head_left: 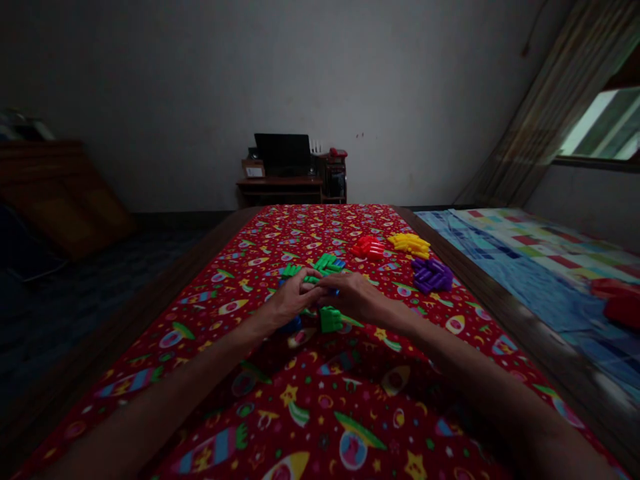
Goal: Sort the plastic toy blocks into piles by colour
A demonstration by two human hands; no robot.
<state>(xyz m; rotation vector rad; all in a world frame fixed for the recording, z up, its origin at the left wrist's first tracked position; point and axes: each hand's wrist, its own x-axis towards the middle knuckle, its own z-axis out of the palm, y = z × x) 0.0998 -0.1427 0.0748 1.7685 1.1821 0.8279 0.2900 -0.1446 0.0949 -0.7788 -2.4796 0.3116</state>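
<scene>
Both of my hands meet over the middle of a table covered with a red rocket-print cloth (320, 413). My left hand (290, 300) and my right hand (353, 293) are closed, fingertips pinched together on a small green plastic block (313, 280). Another green block (330, 319) lies just under my hands, with a blue piece (291, 325) partly hidden below my left hand. A loose heap of green blocks (327, 263) lies right behind my fingers.
Separate piles of red blocks (369, 247), yellow blocks (410, 244) and purple blocks (431, 275) lie at the far right of the cloth. A bed with a checked blue cover (540, 267) runs along the right. A desk with a dark screen (283, 157) stands against the back wall.
</scene>
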